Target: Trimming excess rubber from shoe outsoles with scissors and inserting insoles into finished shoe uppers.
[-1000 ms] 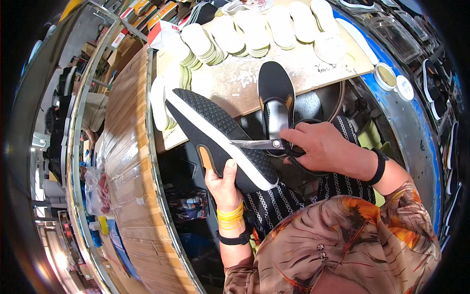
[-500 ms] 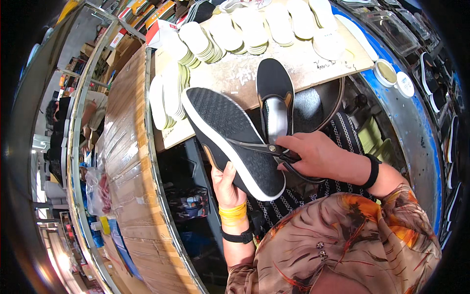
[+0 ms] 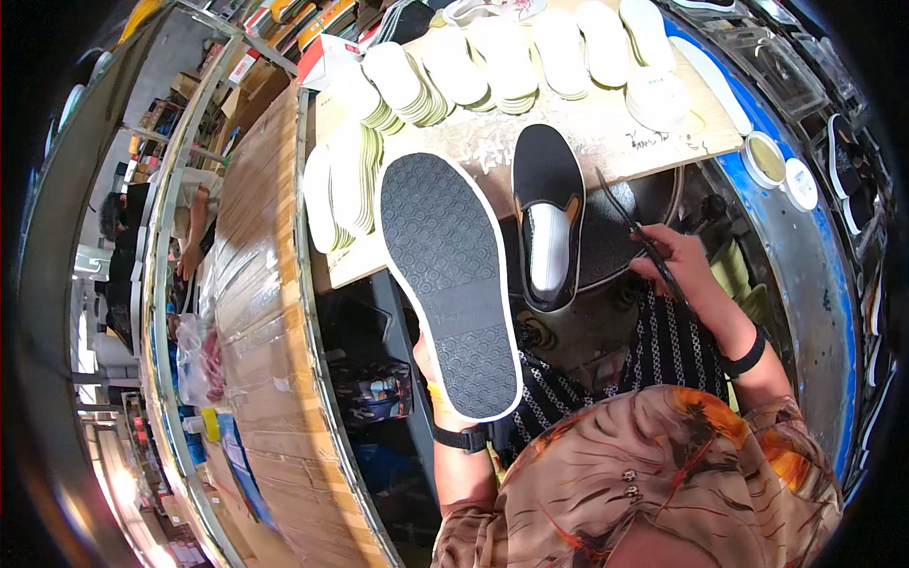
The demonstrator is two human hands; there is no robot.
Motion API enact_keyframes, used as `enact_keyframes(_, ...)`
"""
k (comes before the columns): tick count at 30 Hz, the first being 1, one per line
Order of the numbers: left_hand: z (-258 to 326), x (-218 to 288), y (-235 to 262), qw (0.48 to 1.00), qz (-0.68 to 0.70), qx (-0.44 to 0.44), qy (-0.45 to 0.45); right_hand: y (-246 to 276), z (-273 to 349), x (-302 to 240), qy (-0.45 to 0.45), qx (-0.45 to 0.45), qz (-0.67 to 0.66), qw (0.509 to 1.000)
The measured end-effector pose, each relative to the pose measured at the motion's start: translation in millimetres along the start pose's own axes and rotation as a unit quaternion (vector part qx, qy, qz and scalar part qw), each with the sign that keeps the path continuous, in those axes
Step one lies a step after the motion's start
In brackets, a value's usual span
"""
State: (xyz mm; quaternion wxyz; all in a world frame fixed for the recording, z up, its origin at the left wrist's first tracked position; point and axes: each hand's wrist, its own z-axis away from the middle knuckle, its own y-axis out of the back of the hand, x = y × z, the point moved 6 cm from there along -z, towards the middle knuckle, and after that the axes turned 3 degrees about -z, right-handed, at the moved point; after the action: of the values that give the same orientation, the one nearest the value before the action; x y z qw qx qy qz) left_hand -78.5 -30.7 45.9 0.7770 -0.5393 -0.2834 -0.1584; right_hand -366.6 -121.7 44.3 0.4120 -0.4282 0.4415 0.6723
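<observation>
My left hand is mostly hidden behind a slip-on shoe, gripping it from below. The shoe's dark patterned sole with a white rim faces me. My right hand is closed around black scissors, whose blades point away from me, apart from both shoes. Between my hands lies a second black slip-on shoe, upright with a white insole showing inside. Its toe rests on the board, and its heel reaches past the near edge.
Stacks of white insoles line the board's far and left sides. An open round tub and its white lid sit at right on a blue-edged metal surface. Left stands a taped cardboard panel. A person's arm shows beyond it.
My right hand has drawn the scissors away from the held shoe, to the right. The held shoe has turned more upright, its sole now facing me fully.
</observation>
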Motion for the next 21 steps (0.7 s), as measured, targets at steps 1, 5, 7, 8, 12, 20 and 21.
enact_keyframes(1,-2.2,-0.3,0.8,1.0,-0.001,0.002,0.002,3.6,-2.7,4.0,0.029,0.011,-0.008,0.999)
enact_keyframes(5,-18.9,4.0,15.9,0.997,-0.031,-0.057,-0.029,49.4,5.0,14.4,0.037,0.114,0.117,0.986)
enact_keyframes(7,-24.5,11.6,23.8,0.994,-0.042,-0.099,-0.035,86.8,15.1,19.4,0.042,0.19,0.209,0.958)
enact_keyframes(8,-27.0,14.1,33.1,0.994,-0.09,-0.061,-0.023,106.1,23.0,25.5,0.001,0.225,0.213,0.951)
enact_keyframes(12,-40.8,12.6,33.4,0.998,-0.036,-0.045,0.029,245.6,92.4,118.2,-0.097,0.409,0.392,0.819)
enact_keyframes(20,-49.5,29.8,13.9,0.99,-0.035,-0.132,0.024,320.3,198.6,195.6,-0.272,0.388,0.48,0.739)
enact_keyframes(21,-51.2,31.5,15.2,0.991,-0.051,-0.126,0.023,318.8,200.2,201.1,-0.322,0.348,0.496,0.727)
